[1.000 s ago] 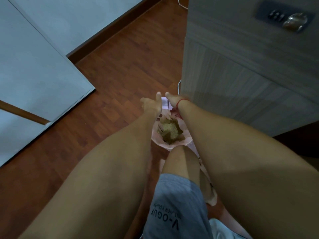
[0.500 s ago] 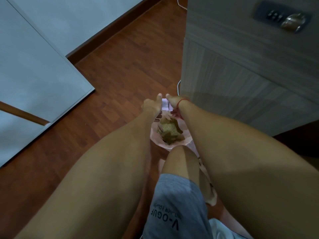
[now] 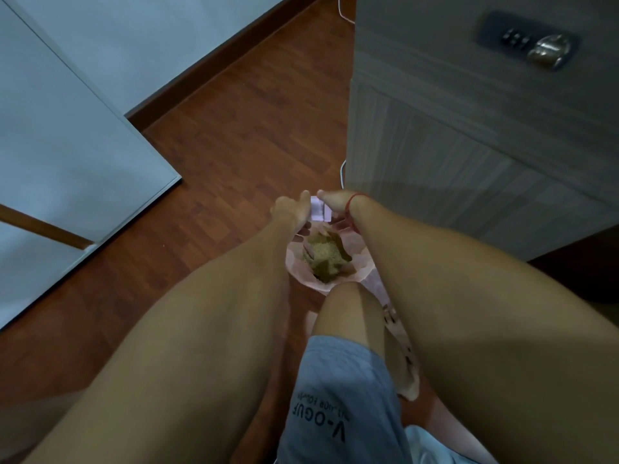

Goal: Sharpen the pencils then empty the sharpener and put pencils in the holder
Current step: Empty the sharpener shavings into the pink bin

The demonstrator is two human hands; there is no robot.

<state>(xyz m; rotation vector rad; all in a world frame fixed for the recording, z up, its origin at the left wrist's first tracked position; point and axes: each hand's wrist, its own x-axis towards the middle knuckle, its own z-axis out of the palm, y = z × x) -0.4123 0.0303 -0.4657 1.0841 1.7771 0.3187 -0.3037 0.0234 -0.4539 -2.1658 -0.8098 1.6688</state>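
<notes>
Both my hands reach down over a pink-lined waste bin [image 3: 298, 274] on the floor. Between them is a small pale lilac sharpener [image 3: 317, 211]. My left hand [image 3: 289, 211] grips its left side and my right hand [image 3: 336, 204], with a red string at the wrist, grips its right side. The sharpener sits just above the bin's far rim. Brownish scraps [image 3: 326, 256] fill the middle of the bin. No pencils or holder are in view.
A grey wood-grain cabinet [image 3: 469, 145] with a combination lock [image 3: 532, 45] stands close on the right. A white cable [image 3: 342, 172] runs down its corner. A pale panel [image 3: 67, 145] lies at the left over red-brown floorboards. My knee in grey shorts [image 3: 335, 380] is below the bin.
The hands and sharpener have stayed over the bin, with only a slight shift upward in view. The grip looks the same.
</notes>
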